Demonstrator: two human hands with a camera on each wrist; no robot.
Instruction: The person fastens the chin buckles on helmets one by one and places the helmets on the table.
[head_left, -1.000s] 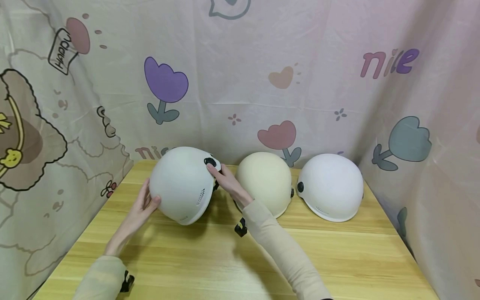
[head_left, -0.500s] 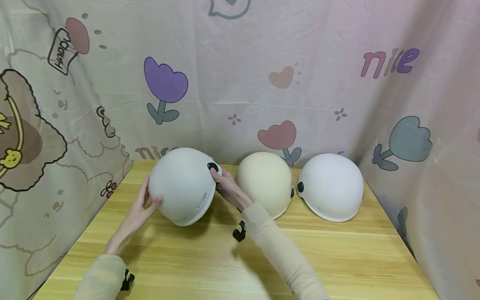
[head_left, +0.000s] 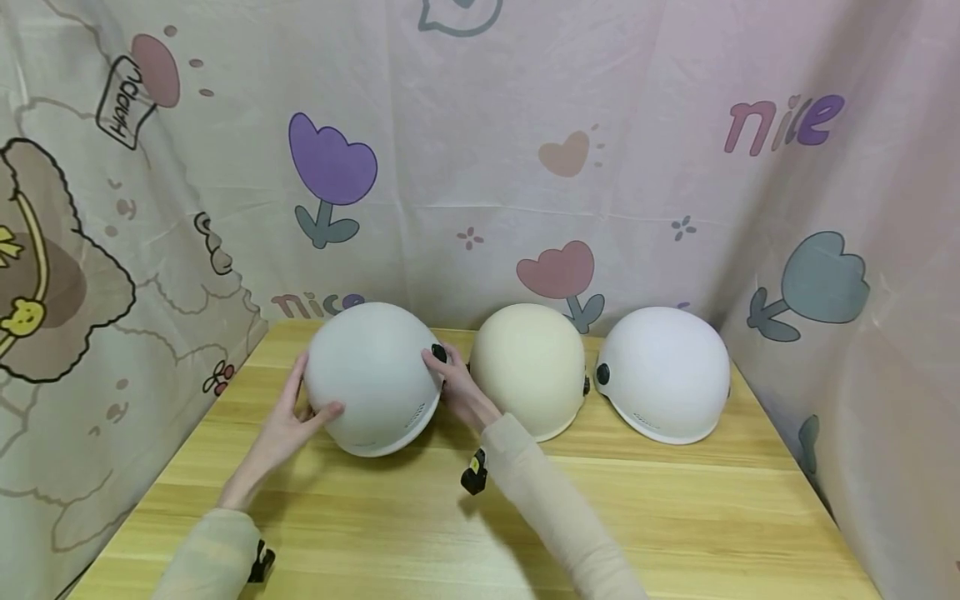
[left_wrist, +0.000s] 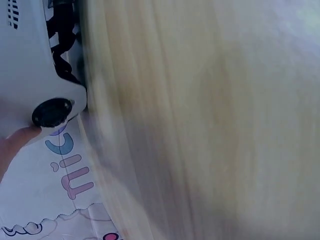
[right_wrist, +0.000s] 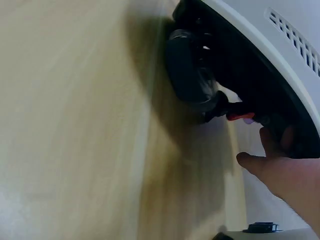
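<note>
A: Hands first. What do we have?

B: Left hand [head_left: 291,421] grasps the grey helmet [head_left: 378,375]: thumb on the front of the shell, fingers round its left side. Right hand [head_left: 461,383] grasps the same helmet by its right edge, thumb by a black round fitting [head_left: 439,353], fingers hooked under the rim. Neither is free.

A: Where's the helmet?

B: Left end of the row, at the back part of the table [head_left: 420,517]. Dome up, tilted. Right wrist view gives us a gap under the rim, with a dark padded strap [right_wrist: 187,70] hanging there. Can't tell if the strap or far edge touches the table.

A: Neighbours?

B: Cream helmet [head_left: 525,367] just beside it on the right, partly behind our right wrist. White helmet [head_left: 663,367] next along. Both stand dome up on the table, not held. Printed curtain [head_left: 450,150] behind all three.

A: Progress?

B: Our read: cream and white look done. Grey is roughly in line, but not level and not released. Left, we judge: settle it flat, free both hands. From this moment alone we can't rule out a lift instead.
</note>
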